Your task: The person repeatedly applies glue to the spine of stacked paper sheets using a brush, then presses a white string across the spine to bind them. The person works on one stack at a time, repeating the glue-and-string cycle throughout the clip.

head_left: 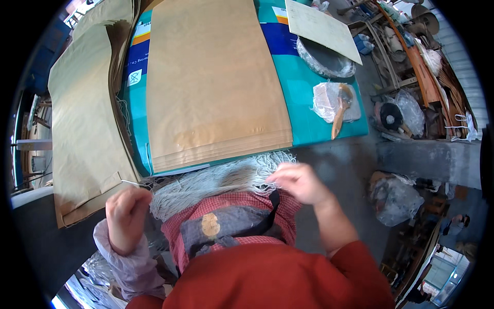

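Workshop floor: we look down on grey concrete running along the right of the bench, with cluttered shelves of wood and tools at the far right.
Bench top: we see a teal sheet covering the table, far from us and across the middle.
Middle paper stack: we see a big pile of brown paper bags lying flat on the teal sheet, its near edge fanned in layers.
Left paper stack: we see a second pile of brown bags on the left, its near corner folded.
Our clothing: we see a red top and a checked red apron at the near edge.
String bundle: we find the bunch of pale cords lying across our lap at the near edge of the bench, between our two hands.
Wrapped bowl: we see a round dish in clear film at the far right, under a flat board.
Brush: we see a wooden-handled brush resting on a plastic-wrapped block, right of the middle stack.
Right hand: our right hand rests on the right end of the cords, fingers curled and pinching strands.
Left hand: our left hand is closed in a fist, gripping a single thin cord that sticks out towards the left stack.
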`<state>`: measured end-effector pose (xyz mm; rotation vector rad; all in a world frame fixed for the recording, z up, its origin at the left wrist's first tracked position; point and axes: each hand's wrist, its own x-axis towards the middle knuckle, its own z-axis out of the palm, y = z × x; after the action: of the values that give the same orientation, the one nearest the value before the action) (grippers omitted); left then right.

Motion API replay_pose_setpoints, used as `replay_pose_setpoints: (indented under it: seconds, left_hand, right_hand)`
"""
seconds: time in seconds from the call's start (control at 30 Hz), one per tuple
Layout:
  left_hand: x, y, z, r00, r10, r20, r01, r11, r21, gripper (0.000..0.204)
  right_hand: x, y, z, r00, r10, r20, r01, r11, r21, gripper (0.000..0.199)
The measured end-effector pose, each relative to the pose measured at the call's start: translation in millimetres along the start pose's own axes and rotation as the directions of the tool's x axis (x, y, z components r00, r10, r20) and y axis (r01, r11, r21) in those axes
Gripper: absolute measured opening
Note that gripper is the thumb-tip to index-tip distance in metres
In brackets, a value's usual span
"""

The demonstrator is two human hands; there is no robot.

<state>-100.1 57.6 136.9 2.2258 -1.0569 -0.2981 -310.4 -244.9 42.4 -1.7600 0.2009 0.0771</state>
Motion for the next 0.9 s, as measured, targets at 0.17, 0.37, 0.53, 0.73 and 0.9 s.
replay_pose_setpoints:
  seconds: [0.17, 0.37, 0.53, 0.73, 0.9]
  left_hand:
    - [47.0, -51.3, 27.4, 0.982, 0.069, -0.174, -0.070, 0.998, -0.004, 0.006]
    - [70.5, -136.1, 98.7, 0.984, -0.156, -0.083, 0.156, 0.988, -0.002, 0.010]
    - [67.8, -123.8, 105.5, 0.973, -0.178, -0.147, 0.194, 0.975, 0.106, 0.008]
    - [62.7, -118.8, 110.1, 0.970, -0.032, -0.242, 0.094, 0.963, 0.253, 0.013]
    - [63.3, -120.1, 110.0, 0.969, -0.027, -0.245, 0.084, 0.971, 0.226, 0.014]
  right_hand:
    - [39.4, -4.9, -71.0, 0.936, -0.102, -0.338, 0.047, 0.985, -0.166, 0.011]
    - [93.6, 76.6, -83.7, 0.919, 0.205, -0.337, -0.288, 0.933, -0.216, 0.014]
    - [92.5, 87.6, -67.2, 0.870, -0.208, -0.447, -0.122, 0.789, -0.603, 0.011]
    - [96.2, 71.5, -69.2, 0.901, -0.015, -0.434, -0.246, 0.806, -0.539, 0.015]
    - [96.3, 75.4, -71.3, 0.904, 0.054, -0.423, -0.267, 0.846, -0.462, 0.013]
